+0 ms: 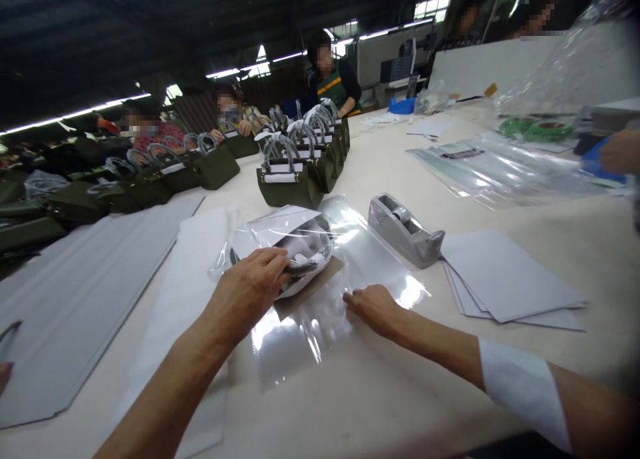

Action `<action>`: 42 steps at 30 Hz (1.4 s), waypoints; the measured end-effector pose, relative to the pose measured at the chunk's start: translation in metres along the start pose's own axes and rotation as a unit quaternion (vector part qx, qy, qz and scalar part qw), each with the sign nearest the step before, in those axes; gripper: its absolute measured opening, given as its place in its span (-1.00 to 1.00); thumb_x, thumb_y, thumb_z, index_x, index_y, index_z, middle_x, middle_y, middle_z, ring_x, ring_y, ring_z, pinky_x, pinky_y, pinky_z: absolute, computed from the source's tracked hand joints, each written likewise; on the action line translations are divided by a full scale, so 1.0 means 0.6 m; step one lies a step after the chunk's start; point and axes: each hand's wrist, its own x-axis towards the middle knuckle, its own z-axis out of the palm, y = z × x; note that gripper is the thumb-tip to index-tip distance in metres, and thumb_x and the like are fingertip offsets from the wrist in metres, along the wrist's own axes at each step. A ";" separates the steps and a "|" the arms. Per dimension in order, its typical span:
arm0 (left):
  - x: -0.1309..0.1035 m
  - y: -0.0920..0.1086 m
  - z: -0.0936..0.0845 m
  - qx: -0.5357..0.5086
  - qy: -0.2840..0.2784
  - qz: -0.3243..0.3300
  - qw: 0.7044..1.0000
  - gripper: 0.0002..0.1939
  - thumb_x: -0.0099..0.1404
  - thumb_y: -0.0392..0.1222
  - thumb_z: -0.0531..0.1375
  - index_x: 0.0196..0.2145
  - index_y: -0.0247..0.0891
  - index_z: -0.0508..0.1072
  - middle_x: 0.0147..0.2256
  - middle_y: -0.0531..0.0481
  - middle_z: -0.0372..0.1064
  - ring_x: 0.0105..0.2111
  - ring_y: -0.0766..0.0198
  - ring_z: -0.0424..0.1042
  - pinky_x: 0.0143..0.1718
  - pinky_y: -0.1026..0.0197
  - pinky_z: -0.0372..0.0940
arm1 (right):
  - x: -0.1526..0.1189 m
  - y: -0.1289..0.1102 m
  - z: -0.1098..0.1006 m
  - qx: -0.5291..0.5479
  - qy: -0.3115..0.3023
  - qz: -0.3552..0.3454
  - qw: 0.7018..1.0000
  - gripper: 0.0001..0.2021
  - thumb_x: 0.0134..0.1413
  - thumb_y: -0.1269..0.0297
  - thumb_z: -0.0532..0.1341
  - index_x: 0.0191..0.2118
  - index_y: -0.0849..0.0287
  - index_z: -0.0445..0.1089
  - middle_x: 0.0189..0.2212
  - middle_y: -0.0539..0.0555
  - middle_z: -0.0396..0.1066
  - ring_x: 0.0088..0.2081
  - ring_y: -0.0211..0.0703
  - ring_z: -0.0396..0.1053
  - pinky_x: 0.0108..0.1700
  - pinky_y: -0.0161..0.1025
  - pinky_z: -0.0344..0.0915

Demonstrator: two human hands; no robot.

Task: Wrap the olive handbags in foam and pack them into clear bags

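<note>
- Curling over the looped handle of the plastic-wrapped handbag [305,246], the fingers of the left hand [257,272] were closed on it through the film.
- The handbag lay tilted on a clear plastic sheet [370,252] in front of the person, with a brown-grey card edge [320,287] showing beneath it.
- The fingers of the right hand [367,306] were bunched together over the same sheet; whether they pinched its film could not be told.
- Just beyond the right hand stood a grey tape dispenser [405,229], with loosely fanned white cards [510,276] to its right.
- Large pale sheets [100,279] were stacked on the left of the table [370,399].
- Olive handbags [290,191] with wrapped handles stood in rows farther off, where a co-worker [335,82] in a striped top was at the table.
</note>
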 end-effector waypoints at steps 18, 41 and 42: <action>0.016 -0.127 -0.061 -0.080 0.105 -0.056 0.990 -0.91 0.22 -0.22 0.09 -0.32 -0.19 0.39 -0.27 0.04 0.40 -0.27 0.32 0.40 -0.22 0.29 0.27 | 0.097 -0.025 -0.105 -0.234 0.248 -0.427 0.837 -0.82 0.13 0.54 -0.02 -0.37 0.23 0.28 -0.51 0.01 0.27 -0.52 -0.32 0.16 -0.50 -0.35 0.03; 0.073 -0.146 -0.226 0.007 0.293 0.029 0.956 -0.81 0.25 -0.33 0.04 -0.32 -0.33 0.46 -0.37 -0.02 0.38 -0.39 0.38 0.36 -0.33 0.34 0.23 | 0.164 -0.283 -0.371 -0.062 0.297 -0.352 0.885 -0.86 0.00 0.31 0.19 -0.42 0.31 0.38 -0.62 -0.01 0.32 -0.54 -0.31 0.30 -0.48 -0.43 0.11; 0.079 -0.145 -0.250 0.013 0.306 0.038 0.951 -0.81 0.24 -0.33 0.05 -0.33 -0.33 0.47 -0.38 -0.01 0.39 -0.39 0.38 0.36 -0.33 0.34 0.23 | 0.157 -0.292 -0.396 -0.052 0.294 -0.357 0.885 -0.86 -0.01 0.31 0.20 -0.46 0.30 0.36 -0.65 -0.03 0.30 -0.57 -0.34 0.29 -0.50 -0.45 0.10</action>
